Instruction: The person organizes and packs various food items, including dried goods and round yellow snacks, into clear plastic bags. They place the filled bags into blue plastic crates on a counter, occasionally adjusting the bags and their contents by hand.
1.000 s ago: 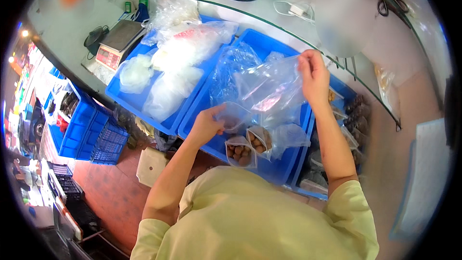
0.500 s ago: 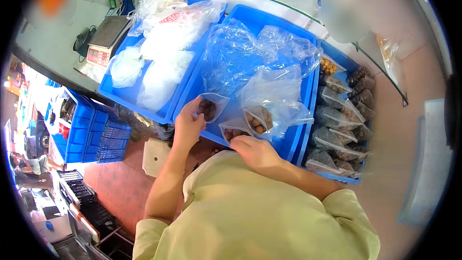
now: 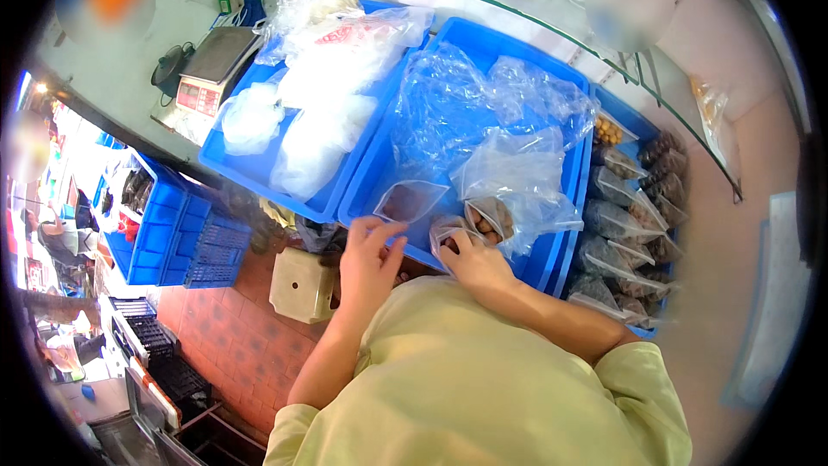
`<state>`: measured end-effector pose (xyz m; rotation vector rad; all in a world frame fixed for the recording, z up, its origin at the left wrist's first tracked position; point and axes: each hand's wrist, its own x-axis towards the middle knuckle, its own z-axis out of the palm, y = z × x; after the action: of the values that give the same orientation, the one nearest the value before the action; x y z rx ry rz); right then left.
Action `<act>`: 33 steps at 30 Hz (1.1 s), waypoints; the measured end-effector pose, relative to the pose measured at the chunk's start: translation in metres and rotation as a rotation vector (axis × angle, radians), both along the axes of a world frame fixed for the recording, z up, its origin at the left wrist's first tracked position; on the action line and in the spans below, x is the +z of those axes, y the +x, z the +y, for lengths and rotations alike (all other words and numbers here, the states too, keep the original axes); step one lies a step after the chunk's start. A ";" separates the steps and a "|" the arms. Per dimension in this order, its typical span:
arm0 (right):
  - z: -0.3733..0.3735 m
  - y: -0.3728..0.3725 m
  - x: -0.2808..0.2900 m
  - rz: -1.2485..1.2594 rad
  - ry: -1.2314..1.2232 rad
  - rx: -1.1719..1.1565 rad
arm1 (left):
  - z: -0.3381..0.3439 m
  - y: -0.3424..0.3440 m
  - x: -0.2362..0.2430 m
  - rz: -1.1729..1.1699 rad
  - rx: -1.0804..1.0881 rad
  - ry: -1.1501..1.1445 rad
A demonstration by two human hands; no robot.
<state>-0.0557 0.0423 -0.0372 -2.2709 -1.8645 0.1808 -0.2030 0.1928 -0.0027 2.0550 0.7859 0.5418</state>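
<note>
My left hand is open, its fingers apart, just below a clear zip bag with dark brown pieces inside. The bag lies at the near edge of a blue plastic tray. My right hand has its fingers curled into the mouth of a second clear bag of dark pieces; the fingertips are hidden there. Close beside it, a third bag stands open and shows light brown, roundish pieces. Crumpled clear plastic bags spread over the tray behind these.
Another blue tray on the left carries white plastic bags. To the right, a blue crate holds several filled bags. A scale, a glass shelf edge, a beige stool and stacked blue crates surround the spot.
My left hand has let go of the left bag and drawn back toward me, fingers spreading. That bag now lies in the tray. My right hand's fingers have moved into the second bag's mouth.
</note>
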 end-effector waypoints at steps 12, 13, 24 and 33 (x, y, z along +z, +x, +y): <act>0.029 0.014 0.063 0.242 0.518 -0.006 | 0.001 0.002 -0.005 -0.093 0.101 0.051; 0.043 0.016 0.065 0.224 0.514 0.007 | 0.013 0.001 -0.012 -0.072 0.123 0.135; -0.023 0.041 0.056 0.691 0.220 -0.479 | -0.006 0.026 0.002 -0.147 -0.150 0.192; -0.020 0.035 0.027 0.185 0.210 -0.358 | -0.019 0.099 -0.029 0.111 -0.453 0.265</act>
<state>-0.0208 0.0226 -0.0098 -2.3035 -1.2972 0.1274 -0.1041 0.1739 -0.0315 2.4282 0.2972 0.2874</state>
